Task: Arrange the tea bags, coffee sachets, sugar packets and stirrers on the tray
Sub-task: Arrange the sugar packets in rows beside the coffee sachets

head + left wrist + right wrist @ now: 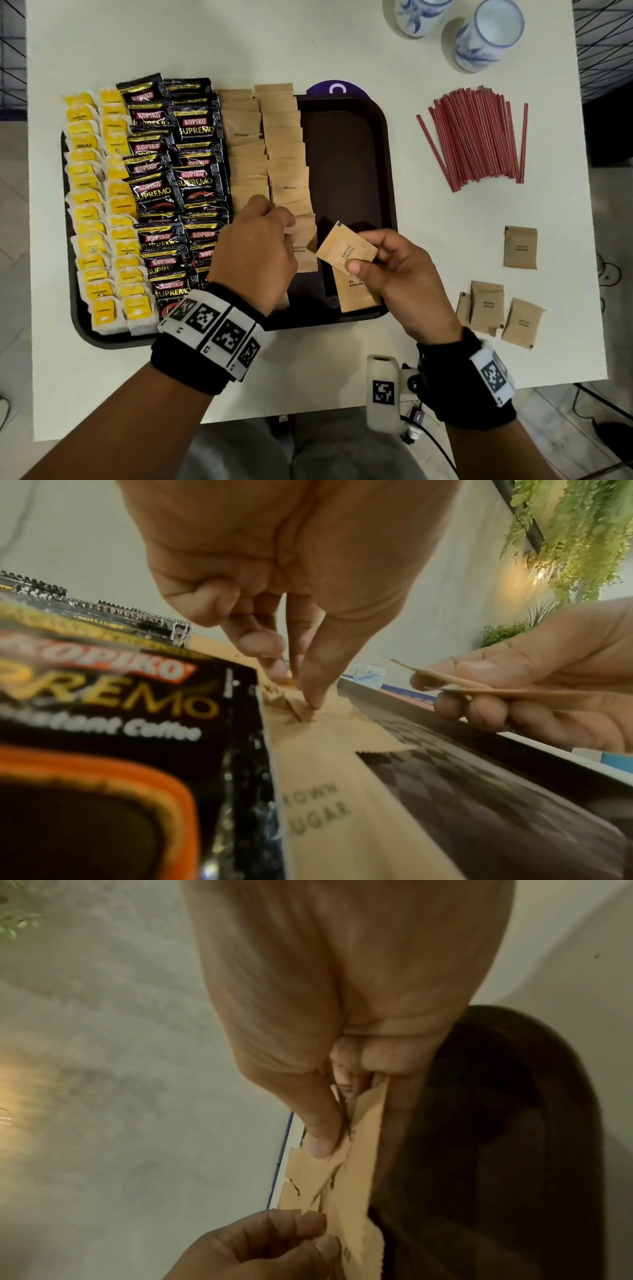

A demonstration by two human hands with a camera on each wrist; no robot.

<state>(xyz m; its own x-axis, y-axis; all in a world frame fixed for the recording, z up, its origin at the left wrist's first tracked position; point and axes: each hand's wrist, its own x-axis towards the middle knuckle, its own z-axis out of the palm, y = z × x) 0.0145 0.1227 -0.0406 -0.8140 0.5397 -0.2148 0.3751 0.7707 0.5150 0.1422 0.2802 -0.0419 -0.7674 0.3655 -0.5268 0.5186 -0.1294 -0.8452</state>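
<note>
- Brown sugar packets (346, 252): two pinched in the right hand (404, 274); five lie near the table's (308, 370) right edge.
- Left hand (253, 253) fingertips pinch a tray (346, 164) sugar packet (308, 712).

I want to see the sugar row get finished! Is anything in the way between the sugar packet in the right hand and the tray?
Nothing visible blocks it. The right hand holds the sugar packet just above the tray, beside the sugar row. The left hand is pinching a packet in that row, close by, so it may need to move aside.
</note>
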